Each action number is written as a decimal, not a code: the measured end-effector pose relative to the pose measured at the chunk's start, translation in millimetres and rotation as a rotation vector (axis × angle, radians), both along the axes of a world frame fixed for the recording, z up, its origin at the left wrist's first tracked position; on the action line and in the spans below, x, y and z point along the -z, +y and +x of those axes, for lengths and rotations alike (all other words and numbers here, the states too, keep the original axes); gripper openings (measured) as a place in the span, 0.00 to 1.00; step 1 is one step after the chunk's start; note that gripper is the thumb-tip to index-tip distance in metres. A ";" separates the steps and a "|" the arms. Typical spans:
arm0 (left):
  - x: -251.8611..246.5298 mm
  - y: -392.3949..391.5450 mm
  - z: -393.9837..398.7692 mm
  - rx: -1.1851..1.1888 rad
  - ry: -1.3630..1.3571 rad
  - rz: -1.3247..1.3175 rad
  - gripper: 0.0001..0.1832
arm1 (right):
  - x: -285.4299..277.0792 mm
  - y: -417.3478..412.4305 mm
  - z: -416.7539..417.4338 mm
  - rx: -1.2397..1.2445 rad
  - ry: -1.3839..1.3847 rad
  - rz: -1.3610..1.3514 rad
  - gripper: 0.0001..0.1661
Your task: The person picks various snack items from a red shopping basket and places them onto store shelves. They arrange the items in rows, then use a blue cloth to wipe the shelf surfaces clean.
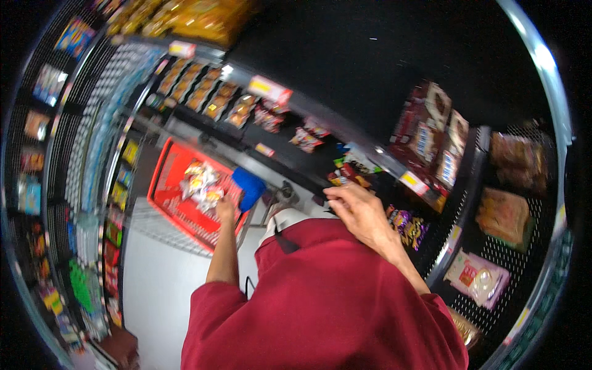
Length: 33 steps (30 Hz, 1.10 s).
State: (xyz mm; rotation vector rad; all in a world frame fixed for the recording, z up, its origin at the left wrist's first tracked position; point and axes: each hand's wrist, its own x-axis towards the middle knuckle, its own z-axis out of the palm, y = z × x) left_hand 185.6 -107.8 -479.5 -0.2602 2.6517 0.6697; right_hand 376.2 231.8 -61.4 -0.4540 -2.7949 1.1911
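Observation:
My left hand (225,208) reaches over a red shopping cart (163,185), at the edge of several small wrapped snack packs (199,182) inside it. Blur hides whether its fingers grip one of them. A blue cloth-like item (249,187) hangs at the cart's near side. My right hand (363,215) hovers by the lower shelf with loosely bent fingers and nothing visible in them. Just beyond its fingertips lie some colourful snack packets (347,173). Purple packets (407,226) rest to the right of that hand.
A black shelf edge with price tags (269,89) runs diagonally ahead. Brown snack packages (428,134) stand on the upper shelf. Trays of round baked goods (217,99) line the lower one. Bagged bread (504,215) sits on racks at right. Stocked shelves (85,185) border the pale floor (157,282) at left.

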 end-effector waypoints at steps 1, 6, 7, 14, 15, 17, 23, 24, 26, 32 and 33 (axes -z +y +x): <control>-4.0 -3.9 -7.6 -0.058 0.100 0.198 0.24 | -2.1 5.3 4.2 0.006 0.059 0.003 0.12; -155.3 105.8 -27.7 -0.063 0.392 0.784 0.17 | -18.4 34.8 32.0 0.253 0.261 0.031 0.11; -191.9 132.3 -26.4 0.002 0.420 0.811 0.17 | -22.2 41.1 38.9 0.317 0.310 0.060 0.11; -400.8 296.6 46.6 0.605 0.050 1.195 0.17 | -43.7 81.2 80.8 0.775 0.357 -0.087 0.22; -415.2 312.7 56.0 0.711 -0.023 1.182 0.19 | -48.4 83.5 80.9 0.799 0.294 -0.129 0.24; -425.6 342.5 68.5 0.872 0.003 1.160 0.23 | -52.2 88.0 75.8 0.770 0.277 -0.108 0.26; -417.9 379.2 77.7 0.943 0.082 1.056 0.20 | -54.2 90.1 66.4 0.683 0.222 -0.159 0.27; -417.3 381.1 78.3 0.916 0.084 1.054 0.19 | -54.5 90.1 67.1 0.668 0.211 -0.160 0.27; -421.4 386.5 80.7 0.821 0.039 1.138 0.15 | -51.3 89.9 64.8 0.685 0.270 -0.185 0.27; -418.2 377.5 69.5 0.708 -0.191 1.191 0.11 | -39.4 81.3 53.8 0.712 0.436 -0.528 0.21; -423.0 370.7 66.8 0.697 -0.229 1.191 0.11 | -39.1 78.4 51.8 0.686 0.444 -0.496 0.21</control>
